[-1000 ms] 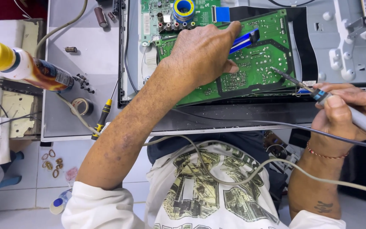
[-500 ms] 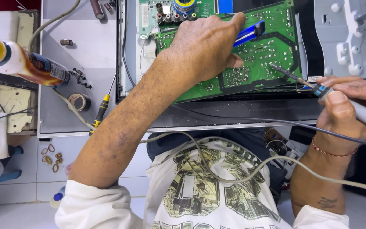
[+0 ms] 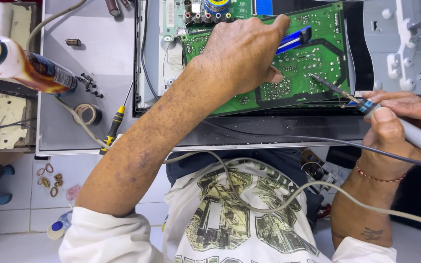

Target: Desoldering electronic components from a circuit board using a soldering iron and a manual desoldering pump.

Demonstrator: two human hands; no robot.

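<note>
Board [image 3: 313,58], green and tilted, lies in the open chassis [image 3: 152,58] at the far middle. I judge it light, stiff and fragile; best held by its edges. My left hand [image 3: 242,53] presses flat on it, clamping nothing. My right hand [image 3: 398,124] is closed around the iron [image 3: 366,106]. Far left lies a yellow-capped bottle [image 3: 20,65] with a dark label.

The view has shifted: the board [image 3: 313,63] and bottle [image 3: 23,68] now sit nearer the top edge. The iron [image 3: 366,104] tip has advanced left along the board. The left hand [image 3: 242,56] has spread further over the board.
</note>
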